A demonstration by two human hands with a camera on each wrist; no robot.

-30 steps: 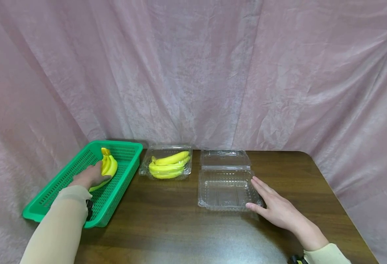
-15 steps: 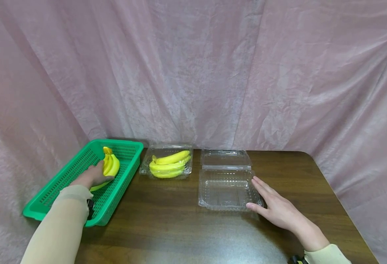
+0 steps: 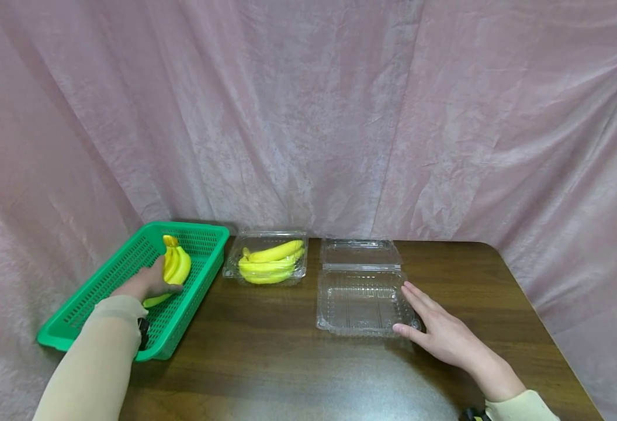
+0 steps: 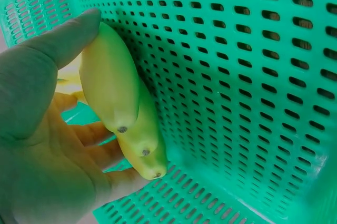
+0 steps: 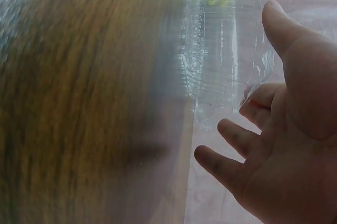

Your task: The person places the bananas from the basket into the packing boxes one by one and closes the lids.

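Inside the green basket, my left hand (image 3: 145, 282) holds a bunch of yellow bananas (image 3: 177, 266). Seen from the left wrist, the thumb (image 4: 71, 34) lies on the upper side of the bananas (image 4: 108, 79) and the fingers curl beneath them; several tips point away from the palm. A lidded clear plastic clamshell container (image 3: 235, 270) with bananas inside stands right of the basket. Farther right lies an open clear clamshell (image 3: 361, 301), its lid folded back. My right hand (image 3: 445, 333) is at its right edge, fingers extended and thumb spread; in the right wrist view the hand (image 5: 295, 129) grips nothing.
The green basket (image 3: 190, 313) has raised, slotted walls and stands at the left of the brown wooden table (image 3: 266, 374). A pink curtain (image 3: 308, 117) hangs close behind the table and along its sides.
The bunch of bananas in my left hand has shifted very slightly to the right inside the basket. My right hand and both clamshells stay where they were.
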